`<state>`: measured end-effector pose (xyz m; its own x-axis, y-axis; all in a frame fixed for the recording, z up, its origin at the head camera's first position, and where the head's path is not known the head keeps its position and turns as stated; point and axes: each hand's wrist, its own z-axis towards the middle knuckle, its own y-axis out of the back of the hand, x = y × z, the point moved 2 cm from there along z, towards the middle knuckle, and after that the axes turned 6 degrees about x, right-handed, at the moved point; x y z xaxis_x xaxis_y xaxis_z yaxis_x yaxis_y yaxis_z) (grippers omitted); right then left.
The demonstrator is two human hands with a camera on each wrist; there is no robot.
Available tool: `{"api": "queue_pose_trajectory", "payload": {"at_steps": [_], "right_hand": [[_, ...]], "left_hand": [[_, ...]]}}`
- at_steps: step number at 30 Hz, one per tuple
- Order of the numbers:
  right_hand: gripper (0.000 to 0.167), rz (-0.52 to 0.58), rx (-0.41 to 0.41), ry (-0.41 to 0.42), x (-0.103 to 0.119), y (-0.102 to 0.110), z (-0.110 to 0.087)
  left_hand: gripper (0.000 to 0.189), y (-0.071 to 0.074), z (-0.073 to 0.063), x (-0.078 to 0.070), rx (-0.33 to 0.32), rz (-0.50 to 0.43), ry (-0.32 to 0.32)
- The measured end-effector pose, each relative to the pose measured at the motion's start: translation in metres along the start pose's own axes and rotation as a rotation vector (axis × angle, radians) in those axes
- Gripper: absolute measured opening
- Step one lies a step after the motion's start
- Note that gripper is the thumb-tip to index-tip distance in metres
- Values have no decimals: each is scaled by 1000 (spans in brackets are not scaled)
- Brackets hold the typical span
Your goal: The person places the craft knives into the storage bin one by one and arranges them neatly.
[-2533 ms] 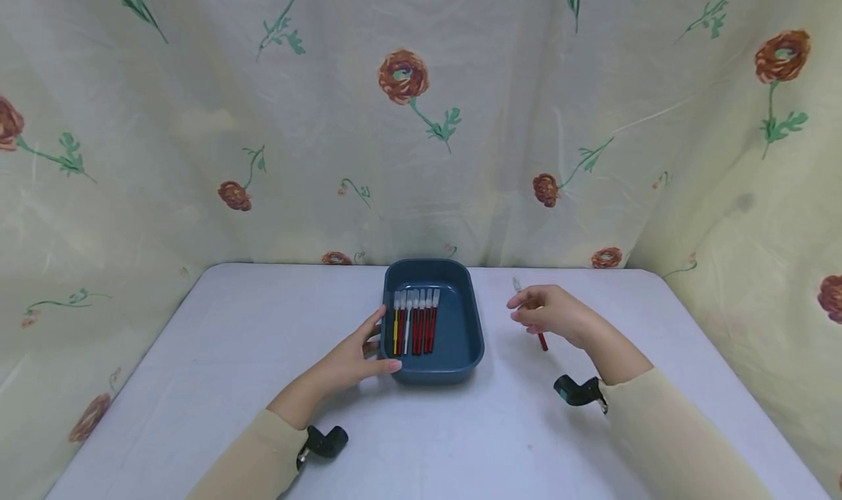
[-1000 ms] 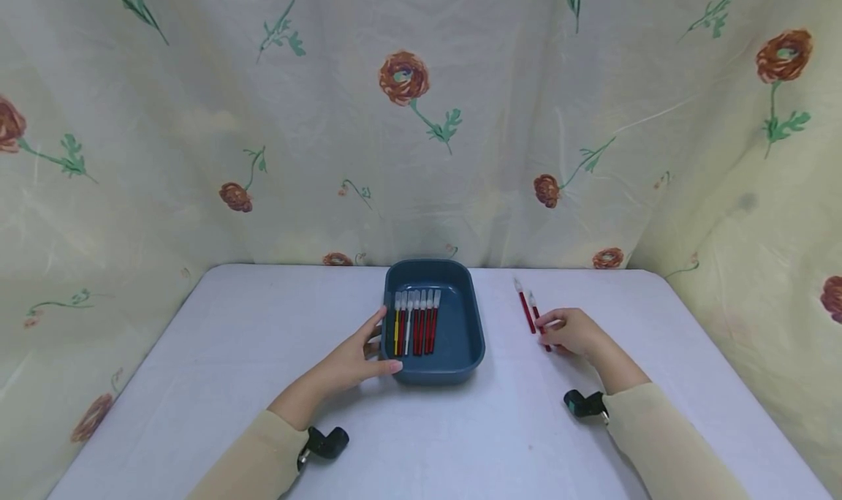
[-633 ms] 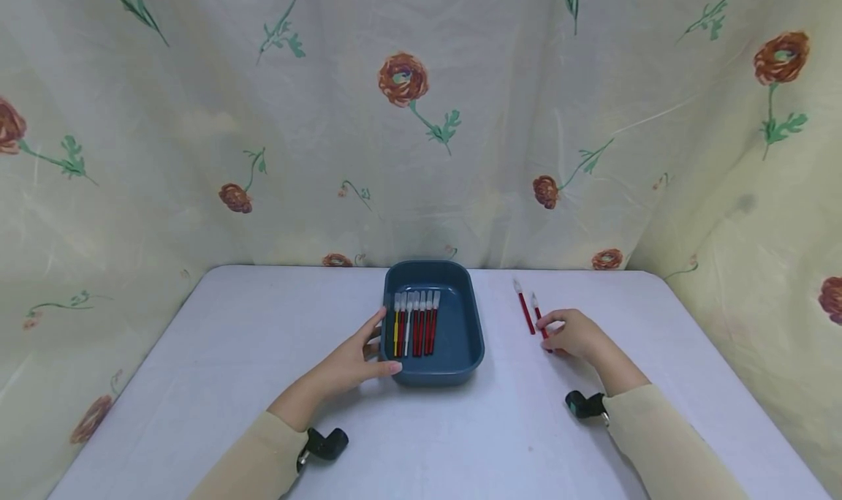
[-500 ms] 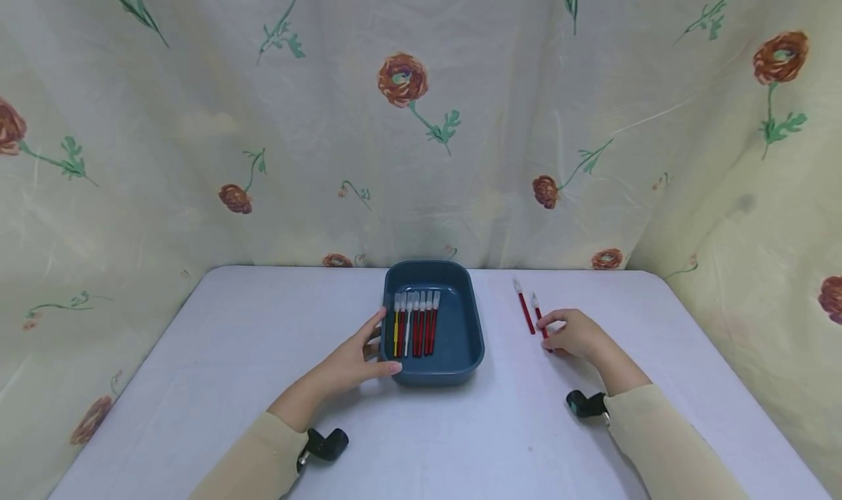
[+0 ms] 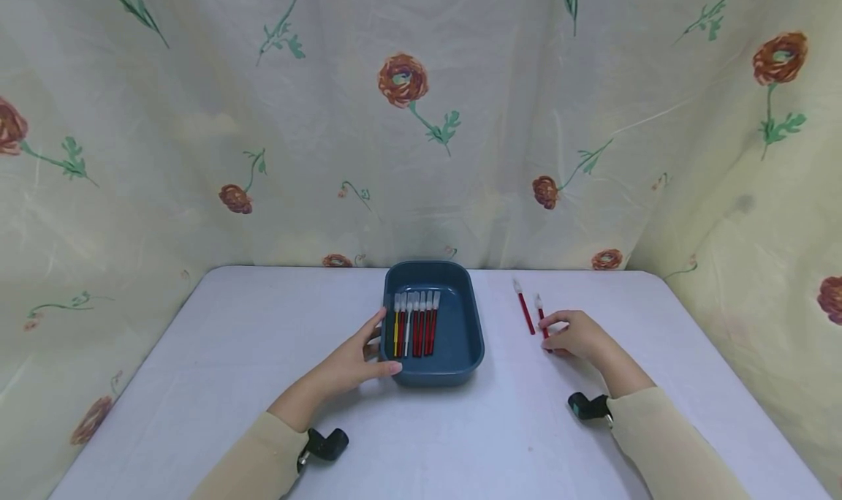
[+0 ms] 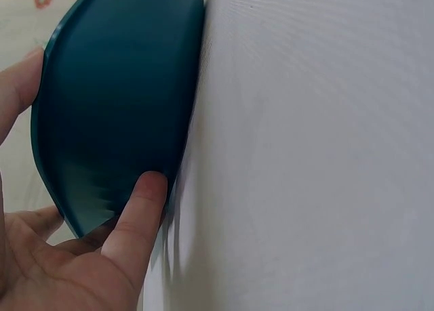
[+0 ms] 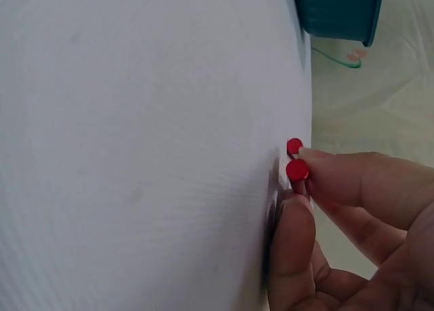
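My left hand (image 5: pixel 349 357) holds the left front corner of a dark blue plastic tray (image 5: pixel 460 361), thumb at its front and fingers along its side. In the left wrist view, fingers (image 6: pixel 146 196) press on the tray's outer wall. Several slim pens with clear caps (image 5: pixel 419 324) lie in a row inside, mostly red, plus a yellow and a white one. On the right, my right hand (image 5: pixel 572 335) pinches a red pen (image 5: pixel 541 313) with a clear cap between thumb and fingers. Another red pen (image 5: pixel 525 311) lies just left of it.
A white-covered table (image 5: pixel 230 368) bears everything. Behind it hangs a flower-patterned curtain (image 5: pixel 329 120), which also runs down both sides. The tray stands near the table's back edge. A black wrist camera (image 5: pixel 325 443) sits on each sleeve.
My right hand has moved from over the pens toward the nearer one and now pinches it. That pen's capped end has swung slightly right, away from the other pen. My left hand stays put.
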<state>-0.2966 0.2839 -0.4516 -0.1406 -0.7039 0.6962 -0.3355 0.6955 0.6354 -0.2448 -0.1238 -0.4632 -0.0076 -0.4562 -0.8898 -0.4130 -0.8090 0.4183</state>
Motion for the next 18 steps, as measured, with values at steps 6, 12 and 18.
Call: {"api": "queue_pose_trajectory", "payload": {"at_steps": [6,12,18], "right_hand": [[40,89,29,9,6,2,-7],[46,194,46,75,18,3,-16],[47,217,58,73,31,6,-21]], "left_hand": [[107,0,0,0,-5,5,8],[107,0,-1,0,2,4,8],[107,0,1,2,1,-6,-1]]}}
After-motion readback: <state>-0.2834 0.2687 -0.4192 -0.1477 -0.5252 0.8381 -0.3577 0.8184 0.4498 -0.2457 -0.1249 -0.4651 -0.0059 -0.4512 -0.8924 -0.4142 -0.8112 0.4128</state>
